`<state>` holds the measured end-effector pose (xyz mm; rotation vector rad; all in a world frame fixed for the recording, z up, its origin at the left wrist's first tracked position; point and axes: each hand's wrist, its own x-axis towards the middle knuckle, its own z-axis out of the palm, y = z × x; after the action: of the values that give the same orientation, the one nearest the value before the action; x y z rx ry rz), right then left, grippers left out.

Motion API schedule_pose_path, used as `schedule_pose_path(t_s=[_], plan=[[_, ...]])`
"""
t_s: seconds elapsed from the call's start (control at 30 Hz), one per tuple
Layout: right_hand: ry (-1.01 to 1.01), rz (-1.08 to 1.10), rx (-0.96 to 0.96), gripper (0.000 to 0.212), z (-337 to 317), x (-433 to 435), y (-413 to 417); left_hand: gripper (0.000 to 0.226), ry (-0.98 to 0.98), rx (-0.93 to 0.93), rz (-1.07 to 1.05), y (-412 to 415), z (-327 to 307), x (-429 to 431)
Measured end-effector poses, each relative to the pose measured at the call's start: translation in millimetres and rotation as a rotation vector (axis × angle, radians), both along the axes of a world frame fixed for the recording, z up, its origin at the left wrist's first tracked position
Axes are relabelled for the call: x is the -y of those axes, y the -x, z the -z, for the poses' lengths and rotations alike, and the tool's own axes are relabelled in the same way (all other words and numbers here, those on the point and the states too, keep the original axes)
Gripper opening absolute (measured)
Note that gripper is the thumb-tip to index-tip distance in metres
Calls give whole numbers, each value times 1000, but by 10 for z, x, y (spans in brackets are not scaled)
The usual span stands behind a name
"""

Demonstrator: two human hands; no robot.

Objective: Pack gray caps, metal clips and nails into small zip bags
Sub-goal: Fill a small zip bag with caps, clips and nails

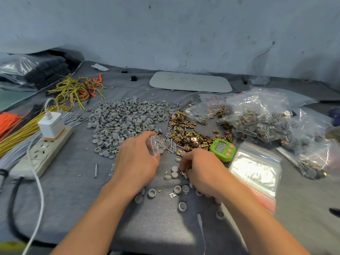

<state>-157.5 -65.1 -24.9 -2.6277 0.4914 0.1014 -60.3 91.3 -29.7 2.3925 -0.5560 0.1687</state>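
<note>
Grey cloth over the table (73, 190), scuffed pale wall behind it. Big heap of gray caps (125, 120) sits mid-table, with the metal clips (187, 134) piled just to its right and a few nails (172, 145) loose between the two. Left hand (136, 161) has its fingers wrapped round a small zip bag (157, 145) right at the near edge of the cap heap, and you can see nails inside it. Right hand (201, 169) is down on the cloth among some stray caps, fingers (185, 161) curled in tight. Looks like there's a clip at the tips, but I honestly can't tell if it's pinched. Green timer (222, 149) sits just past that hand, a stack of empty bags (254, 172) beside it, filled bags (261, 122) further right. Power strip (42, 153) and yellow wires (77, 89) are off to the left.
</note>
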Motion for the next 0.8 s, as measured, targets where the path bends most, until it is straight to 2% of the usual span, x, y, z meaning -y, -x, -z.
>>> schedule_pose_path(t_s=[0.07,0.17,0.43,0.57,0.67,0.77,0.8], plan=[[0,-17,-18,29,-32,45,22,46,-1,1,-4,-13,5,-17],[25,-32,14,19,-53,63,49,42,4,12,-10,-39,8,-36],[-4,-10,72,11,-11,-8,68,46,-2,-5,-3,-30,11,-26],[8,-5,53,21,17,-59,41,47,9,-6,4,-32,29,-22],[90,-26,42,24,56,-107,39,49,8,-1,-3,-40,33,-31],[200,-1,189,26,70,-96,53,48,3,-5,1,-38,22,-32],[160,34,265,26,55,-72,57,47,2,-4,4,-34,19,-32]])
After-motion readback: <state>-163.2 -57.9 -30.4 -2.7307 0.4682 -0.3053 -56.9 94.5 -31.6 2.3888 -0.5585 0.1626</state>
